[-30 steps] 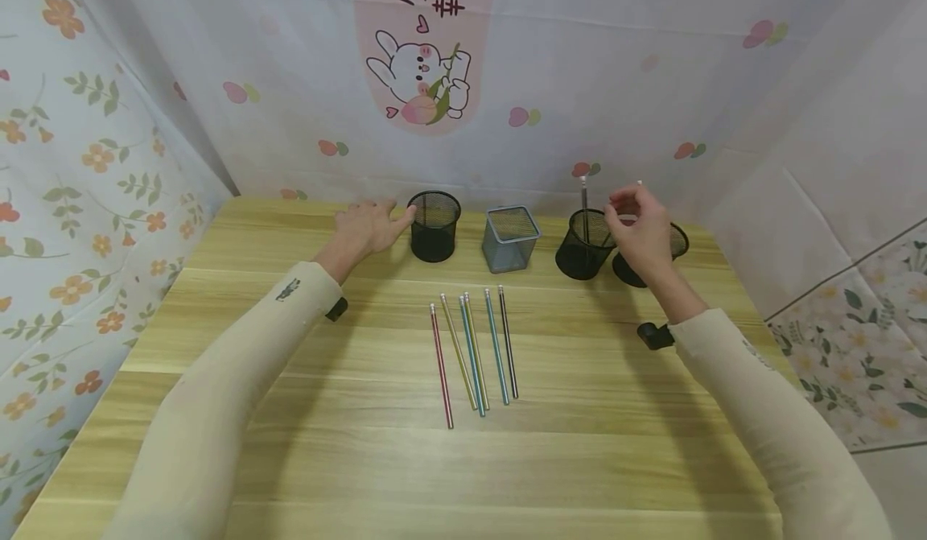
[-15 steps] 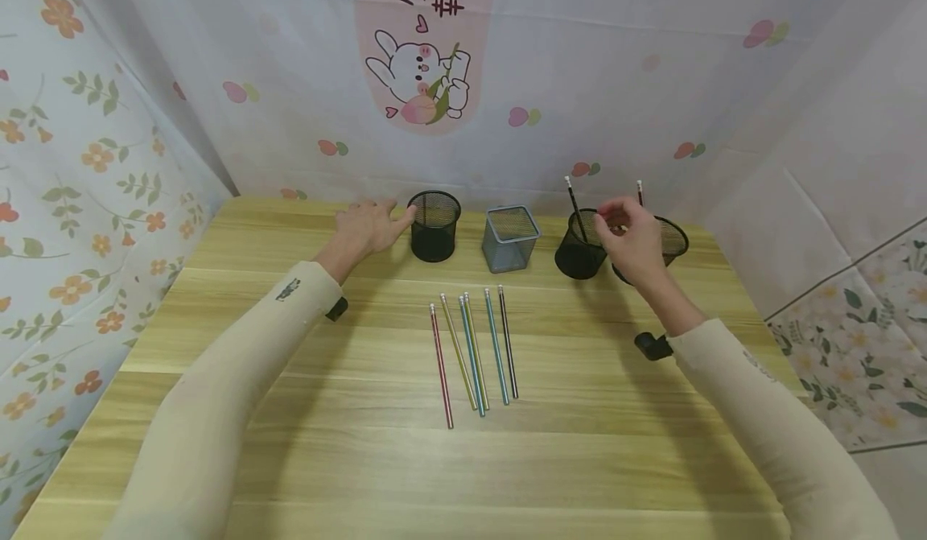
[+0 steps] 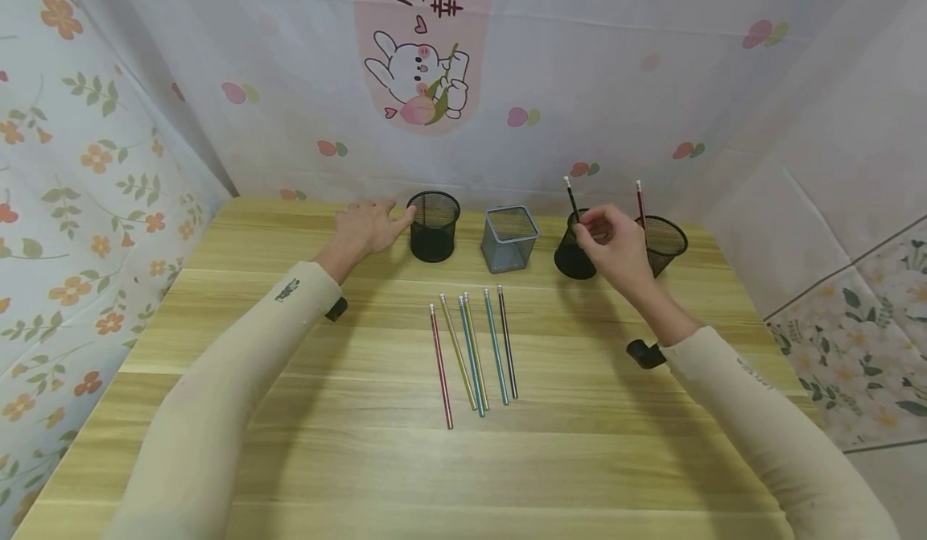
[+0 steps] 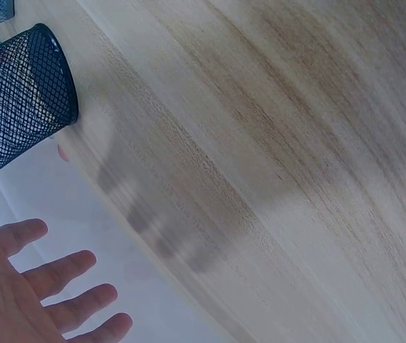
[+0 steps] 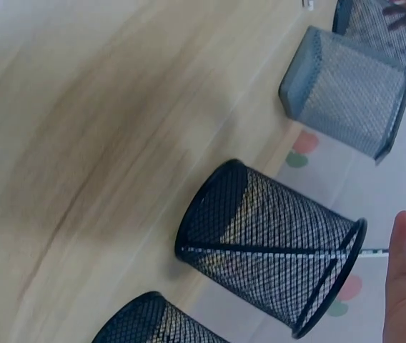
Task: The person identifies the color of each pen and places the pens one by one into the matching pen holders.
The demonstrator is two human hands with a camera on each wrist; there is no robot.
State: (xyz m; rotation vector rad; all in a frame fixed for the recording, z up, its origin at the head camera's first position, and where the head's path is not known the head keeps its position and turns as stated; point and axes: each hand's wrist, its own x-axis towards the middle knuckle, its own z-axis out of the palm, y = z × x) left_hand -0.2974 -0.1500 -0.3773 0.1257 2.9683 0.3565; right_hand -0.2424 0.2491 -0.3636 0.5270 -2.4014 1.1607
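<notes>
My left hand (image 3: 369, 226) is spread beside a round black mesh pencil holder (image 3: 433, 238), the thumb at its rim; the left wrist view shows the fingers (image 4: 63, 275) straight and holding nothing. My right hand (image 3: 619, 246) hovers over and in front of another round black holder (image 3: 575, 258), hiding part of it. Inside that one leans a black pencil (image 3: 571, 198), eraser end up. In the right wrist view the fingers (image 5: 402, 261) are straight, apart from the holder (image 5: 274, 243). Behind my right hand, a red pencil (image 3: 640, 196) stands in the rightmost black holder (image 3: 666, 238).
Between the black holders stands a square grey mesh holder (image 3: 510, 240). Several pencils, including a red pencil (image 3: 441, 367) and a dark pencil (image 3: 508, 343), lie on the wooden table (image 3: 362, 459). A printed cloth (image 3: 290, 57) hangs behind the table's back edge.
My right hand has moved left, from the rightmost holder across the neighbouring one. The black pencil has gone from upright to leaning left. My left hand has stayed put.
</notes>
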